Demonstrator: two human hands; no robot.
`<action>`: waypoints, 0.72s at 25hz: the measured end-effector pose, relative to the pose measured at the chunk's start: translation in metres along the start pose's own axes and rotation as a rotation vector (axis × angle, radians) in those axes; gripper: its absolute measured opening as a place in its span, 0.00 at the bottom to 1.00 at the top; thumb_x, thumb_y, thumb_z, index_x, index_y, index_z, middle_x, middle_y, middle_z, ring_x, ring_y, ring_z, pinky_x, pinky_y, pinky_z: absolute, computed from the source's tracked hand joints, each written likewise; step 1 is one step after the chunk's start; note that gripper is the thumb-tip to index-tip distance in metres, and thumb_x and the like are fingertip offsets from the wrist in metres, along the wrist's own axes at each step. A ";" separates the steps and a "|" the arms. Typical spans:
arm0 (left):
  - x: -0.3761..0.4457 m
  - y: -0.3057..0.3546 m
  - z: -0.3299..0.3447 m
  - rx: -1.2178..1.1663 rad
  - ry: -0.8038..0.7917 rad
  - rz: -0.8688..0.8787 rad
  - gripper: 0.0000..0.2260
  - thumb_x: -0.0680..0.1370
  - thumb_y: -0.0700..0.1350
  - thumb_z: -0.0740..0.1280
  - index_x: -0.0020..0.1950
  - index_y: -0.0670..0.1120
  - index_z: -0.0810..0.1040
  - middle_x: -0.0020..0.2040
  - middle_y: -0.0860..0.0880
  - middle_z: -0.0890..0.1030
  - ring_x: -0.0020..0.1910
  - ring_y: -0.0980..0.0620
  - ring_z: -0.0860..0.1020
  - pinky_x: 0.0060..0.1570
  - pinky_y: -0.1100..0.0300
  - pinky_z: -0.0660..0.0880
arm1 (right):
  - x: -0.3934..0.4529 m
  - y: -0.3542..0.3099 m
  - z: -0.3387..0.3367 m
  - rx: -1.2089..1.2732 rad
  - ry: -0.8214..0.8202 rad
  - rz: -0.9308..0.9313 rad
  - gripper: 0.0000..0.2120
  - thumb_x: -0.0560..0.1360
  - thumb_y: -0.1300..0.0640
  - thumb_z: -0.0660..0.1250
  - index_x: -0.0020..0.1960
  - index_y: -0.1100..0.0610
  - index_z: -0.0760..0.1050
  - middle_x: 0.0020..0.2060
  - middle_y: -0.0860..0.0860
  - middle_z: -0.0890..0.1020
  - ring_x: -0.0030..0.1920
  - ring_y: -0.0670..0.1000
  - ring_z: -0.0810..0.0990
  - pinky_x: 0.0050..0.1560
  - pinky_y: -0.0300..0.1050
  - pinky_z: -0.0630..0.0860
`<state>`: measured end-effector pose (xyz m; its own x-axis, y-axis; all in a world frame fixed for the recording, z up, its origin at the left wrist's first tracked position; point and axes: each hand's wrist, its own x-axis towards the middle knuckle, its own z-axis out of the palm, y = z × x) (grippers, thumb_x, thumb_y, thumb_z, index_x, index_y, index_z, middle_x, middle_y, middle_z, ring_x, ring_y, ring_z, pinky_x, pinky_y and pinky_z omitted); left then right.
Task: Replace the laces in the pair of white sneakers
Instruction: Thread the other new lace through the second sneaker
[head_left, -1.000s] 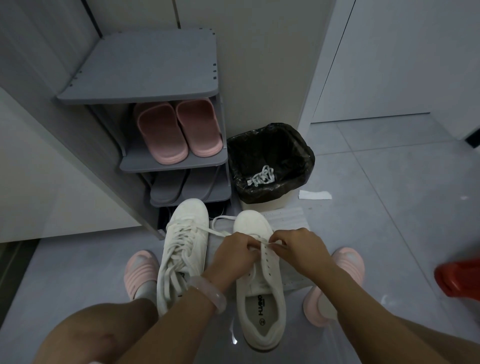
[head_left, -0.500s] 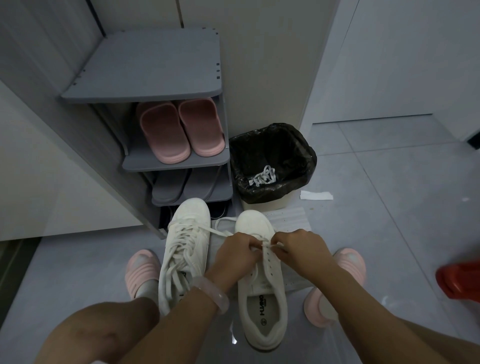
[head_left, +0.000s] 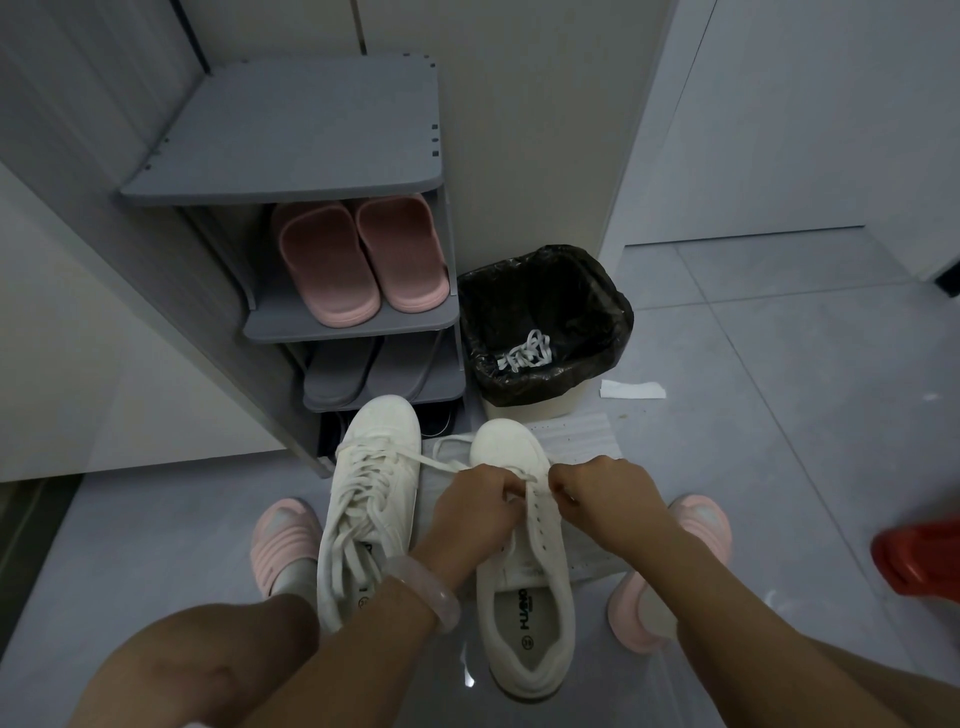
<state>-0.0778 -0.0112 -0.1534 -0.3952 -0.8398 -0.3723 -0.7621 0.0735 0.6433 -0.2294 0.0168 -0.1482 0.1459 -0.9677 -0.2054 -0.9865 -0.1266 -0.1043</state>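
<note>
On floor just in front of rack (head_left: 291, 171): pair of white sneakers side by side, toes toward rack. Left sneaker (head_left: 371, 499) nearest rack's foot, fully laced, lace ends loose over the tongue, not tied as far as visible. Right sneaker (head_left: 524, 566) just beside it, farther from rack, only started: lace (head_left: 441, 464) crossing at the toe-end eyelets, remaining eyelets down both sides bare, tongue and insole exposed. Bin (head_left: 545, 322) right of rack, touching or nearly so, with a bundle of old lace (head_left: 522, 353) lying in the black liner. Judging from that: removal done, at least one old lace binned, one shoe relaced, second shoe at first or second eyelet row. Left to do: thread the rest of right sneaker, even the ends, possibly tie both.

Hands: both low over right sneaker's forefoot, on the side away from rack. Left hand (head_left: 470, 512) knuckles up, fingers curled, pinching lace at the top eyelets; bangle (head_left: 423, 592) on that wrist; one lace run stretching from this hand back over left sneaker toward rack. Right hand (head_left: 602, 493) mirrored, fingers curled in, pinching the other lace end near the eyelet row; exact fingertip contact hidden under knuckles. Forearms angled in from either side, hands nearly touching.

Pink slippers (head_left: 358, 260) on rack's middle shelf, grey pair below.
</note>
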 end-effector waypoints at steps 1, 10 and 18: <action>0.000 0.001 0.001 0.033 0.009 0.010 0.12 0.76 0.43 0.63 0.56 0.51 0.81 0.48 0.47 0.82 0.43 0.54 0.76 0.42 0.63 0.68 | 0.000 -0.001 -0.001 -0.011 0.008 -0.002 0.11 0.79 0.54 0.53 0.53 0.55 0.73 0.42 0.53 0.79 0.37 0.51 0.70 0.28 0.37 0.57; 0.000 0.000 0.001 -0.042 0.040 0.015 0.11 0.76 0.41 0.64 0.54 0.50 0.82 0.33 0.53 0.76 0.32 0.59 0.69 0.34 0.65 0.65 | -0.001 -0.009 0.003 0.016 0.081 -0.028 0.06 0.75 0.56 0.63 0.43 0.57 0.73 0.27 0.53 0.73 0.26 0.51 0.66 0.25 0.37 0.47; 0.005 -0.005 0.006 0.003 -0.053 0.002 0.10 0.77 0.45 0.63 0.51 0.49 0.83 0.45 0.48 0.83 0.43 0.53 0.78 0.44 0.57 0.73 | -0.002 -0.013 0.015 0.083 -0.016 0.040 0.08 0.80 0.53 0.53 0.53 0.55 0.69 0.40 0.52 0.76 0.37 0.51 0.70 0.34 0.41 0.63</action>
<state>-0.0792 -0.0120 -0.1623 -0.4233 -0.8098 -0.4064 -0.7627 0.0764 0.6422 -0.2161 0.0237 -0.1612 0.1080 -0.9680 -0.2265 -0.9821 -0.0685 -0.1756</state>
